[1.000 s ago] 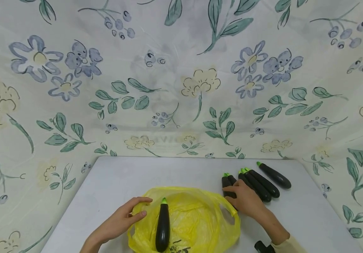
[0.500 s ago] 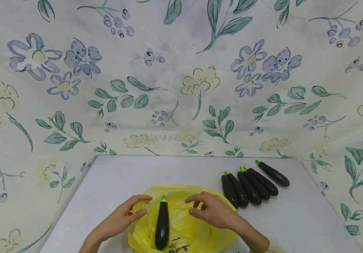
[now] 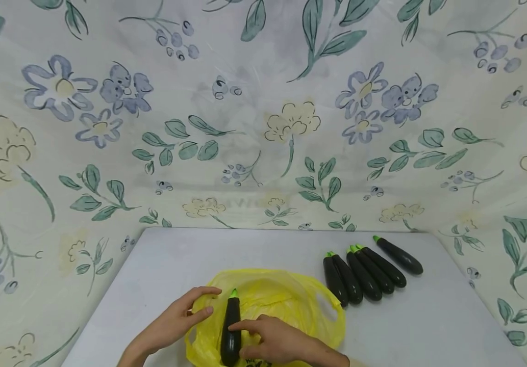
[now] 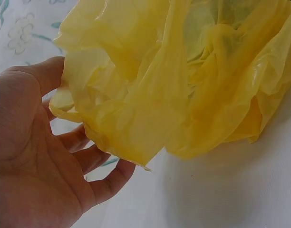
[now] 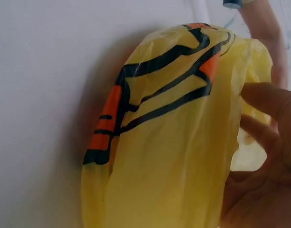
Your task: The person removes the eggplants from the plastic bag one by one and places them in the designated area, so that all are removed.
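A glossy black eggplant (image 3: 230, 340) with a green stem lies on the crumpled plastic within the rim of a yellow plastic bag (image 3: 281, 278). My right hand (image 3: 279, 339) reaches over the bag, its index finger laid across the eggplant and its thumb beside the lower end. At the bag's left edge rests my left hand (image 3: 176, 318), thumb and index finger spread apart. In the left wrist view the bag wall (image 4: 131, 104) hides some of that hand's fingertips. The right wrist view shows printed plastic (image 5: 169, 142) beside my right hand (image 5: 266, 156); the eggplant is out of sight there.
Several more eggplants (image 3: 364, 278) lie side by side to the right of the bag, stems pointing away. A single eggplant (image 3: 398, 255) lies slightly apart at the far right. Behind the white table (image 3: 176, 250) hangs a floral cloth (image 3: 263, 168).
My right hand has left the row of eggplants at the right and crossed leftward to touch the one on the bag, which has shifted slightly left. The left hand has stayed at the rim.
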